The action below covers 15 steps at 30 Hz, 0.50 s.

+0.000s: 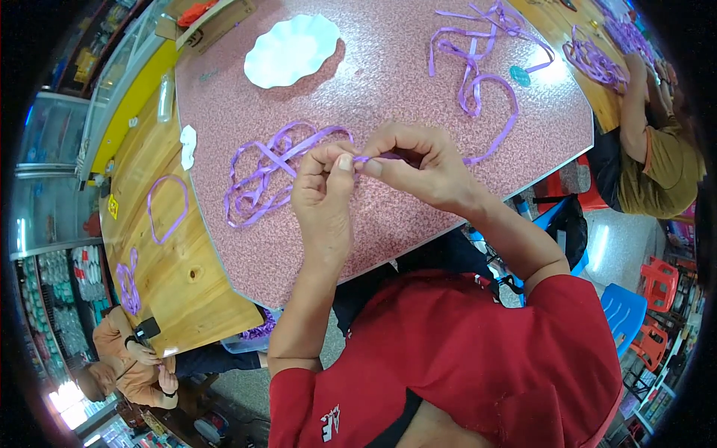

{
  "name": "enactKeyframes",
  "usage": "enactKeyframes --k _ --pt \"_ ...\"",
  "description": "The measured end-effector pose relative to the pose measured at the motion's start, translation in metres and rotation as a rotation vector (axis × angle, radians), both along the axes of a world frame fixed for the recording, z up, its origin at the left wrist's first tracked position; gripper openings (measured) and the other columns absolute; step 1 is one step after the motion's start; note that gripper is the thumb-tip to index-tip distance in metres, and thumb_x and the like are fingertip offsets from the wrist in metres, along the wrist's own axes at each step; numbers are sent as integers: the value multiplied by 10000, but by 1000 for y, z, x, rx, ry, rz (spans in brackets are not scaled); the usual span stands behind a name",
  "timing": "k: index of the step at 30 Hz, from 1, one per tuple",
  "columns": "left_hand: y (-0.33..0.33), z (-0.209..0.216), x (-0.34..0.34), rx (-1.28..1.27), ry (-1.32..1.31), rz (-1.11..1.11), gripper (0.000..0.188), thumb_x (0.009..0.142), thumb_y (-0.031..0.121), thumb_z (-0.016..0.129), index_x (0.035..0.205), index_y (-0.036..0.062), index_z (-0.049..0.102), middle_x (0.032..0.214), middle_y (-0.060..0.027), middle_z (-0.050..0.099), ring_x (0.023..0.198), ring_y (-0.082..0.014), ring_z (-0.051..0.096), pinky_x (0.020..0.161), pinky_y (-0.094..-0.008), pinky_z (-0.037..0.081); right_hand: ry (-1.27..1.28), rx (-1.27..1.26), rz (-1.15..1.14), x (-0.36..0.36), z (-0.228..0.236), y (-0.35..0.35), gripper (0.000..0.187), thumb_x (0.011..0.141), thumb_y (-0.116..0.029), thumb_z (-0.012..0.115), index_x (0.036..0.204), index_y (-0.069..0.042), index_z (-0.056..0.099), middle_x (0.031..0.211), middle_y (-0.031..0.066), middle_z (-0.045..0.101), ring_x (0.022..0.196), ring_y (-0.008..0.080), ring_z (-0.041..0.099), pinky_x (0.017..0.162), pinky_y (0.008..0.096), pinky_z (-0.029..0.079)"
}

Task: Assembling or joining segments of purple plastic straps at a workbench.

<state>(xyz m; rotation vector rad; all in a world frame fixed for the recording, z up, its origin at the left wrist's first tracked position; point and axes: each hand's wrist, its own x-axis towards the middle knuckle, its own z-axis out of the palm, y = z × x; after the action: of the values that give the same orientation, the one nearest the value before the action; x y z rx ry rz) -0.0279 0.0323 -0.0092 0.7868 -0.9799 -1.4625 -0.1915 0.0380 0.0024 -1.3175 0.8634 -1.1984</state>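
Note:
Both my hands meet above the pink speckled table, pinching a purple ribbon (pixel 489 154) between thumbs and fingertips. My left hand (pixel 326 179) grips it with the thumb pointing up. Close against it, my right hand (pixel 418 163) holds the same strip with thumb and curled fingers. From the right hand the ribbon curves away to a loose tangle at the far right. A looped heap of purple ribbon (pixel 261 175) lies beside and behind my left hand. The short stretch between my fingertips is mostly covered, so its exact fold cannot be made out.
A white wavy-edged dish (pixel 293 51) stands at the far side of the pink table (pixel 396 246). A teal round piece (pixel 520 75) lies near the right-hand ribbon. On the wooden table (pixel 202 299) at left is a ribbon loop (pixel 151 216). Other people sit at lower left and far right.

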Motion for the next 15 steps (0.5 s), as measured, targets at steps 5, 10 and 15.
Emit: enactKeyframes --k 5,10,15 --pt "4 9 -3 -222 -217 29 68 937 -6 572 997 20 551 1031 -54 584 833 -70 517 763 -233 470 -110 114 96 -1 2 -2 72 904 -69 671 969 -41 658 903 -28 632 840 37 562 715 210 453" --pt "9 6 -9 -364 -219 63 121 918 -59 566 995 22 520 1033 -83 574 833 -94 551 757 -244 490 -214 129 37 2 2 -2 75 930 -106 650 974 -45 647 893 -32 625 818 36 558 698 205 450" --pt "9 5 -13 -320 -148 23 116 925 -59 555 993 23 509 1032 -95 580 818 -111 580 746 -251 508 -150 66 -39 2 -1 -1 109 956 -126 615 1002 -31 642 885 -18 621 789 45 555 665 207 442"
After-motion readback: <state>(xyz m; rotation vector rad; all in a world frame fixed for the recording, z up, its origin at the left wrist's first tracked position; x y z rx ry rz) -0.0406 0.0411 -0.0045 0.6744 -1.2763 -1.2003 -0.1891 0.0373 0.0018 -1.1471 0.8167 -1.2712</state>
